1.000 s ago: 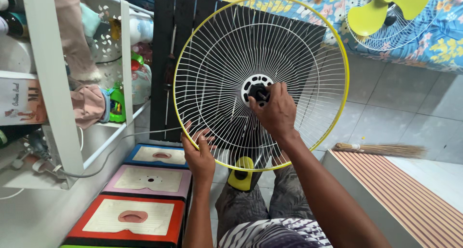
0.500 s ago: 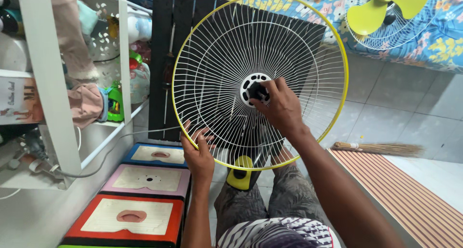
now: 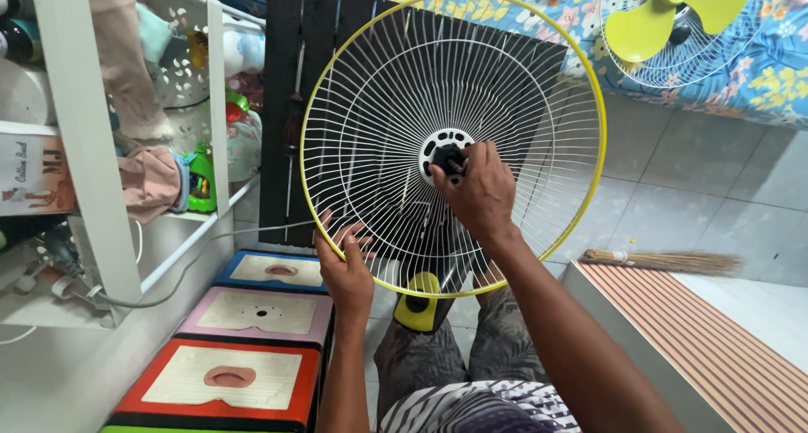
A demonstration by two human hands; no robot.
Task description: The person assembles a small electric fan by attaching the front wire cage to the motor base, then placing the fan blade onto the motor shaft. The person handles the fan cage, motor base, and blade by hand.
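Observation:
A round white wire fan guard (image 3: pixel 379 105) with a yellow rim stands upright in front of me. My left hand (image 3: pixel 345 269) grips its lower left rim, fingers hooked through the wires. My right hand (image 3: pixel 478 189) is closed on the black knob (image 3: pixel 449 158) in the white hub at the guard's centre. A yellow and black fan part (image 3: pixel 418 307) shows just below the guard, above my knees.
A white shelf unit (image 3: pixel 93 147) with cloths and bottles stands at left. Coloured stools (image 3: pixel 236 366) lie below it. Yellow fan blades (image 3: pixel 673 12) and another guard rest on a floral bedcover at top right. A small broom (image 3: pixel 665 260) and a striped mat (image 3: pixel 699 332) lie at right.
My right hand has turned on the central knob, wrist rotating out and back again. The left hand and the guard have stayed in place.

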